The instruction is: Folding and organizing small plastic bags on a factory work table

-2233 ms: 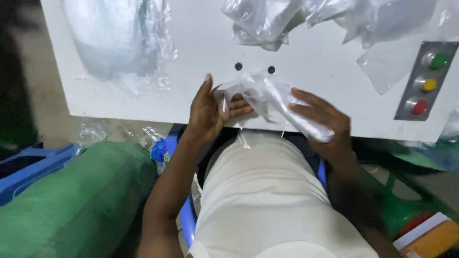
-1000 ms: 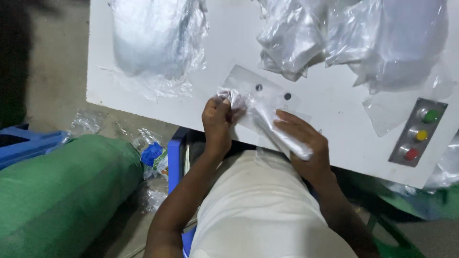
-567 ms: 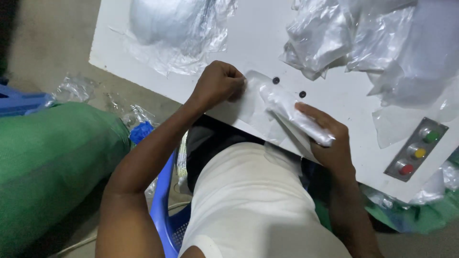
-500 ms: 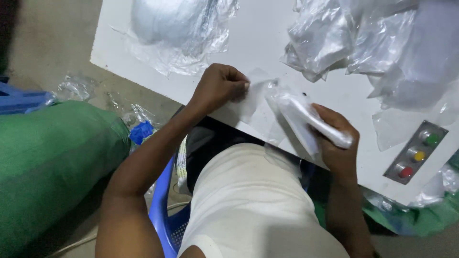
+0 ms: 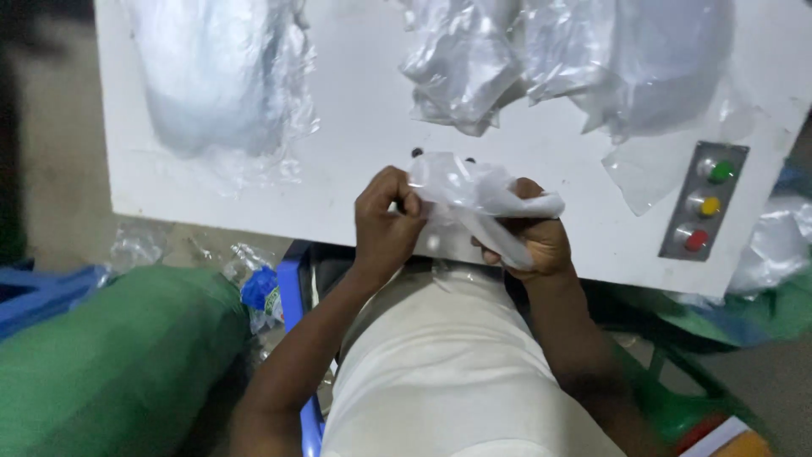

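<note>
Two hands grip one thin, crinkled clear plastic bag [image 5: 478, 199] at the near edge of the white tabletop [image 5: 355, 161]; whether anything is inside it is unclear. The left hand [image 5: 387, 220] pinches its left end with curled fingers, and the right hand [image 5: 531, 233] is closed around its right end. More glossy, crumpled clear bags [image 5: 474, 68] are heaped farther back, beside a grey panel [image 5: 704, 201] with round green, yellow and red buttons.
</note>
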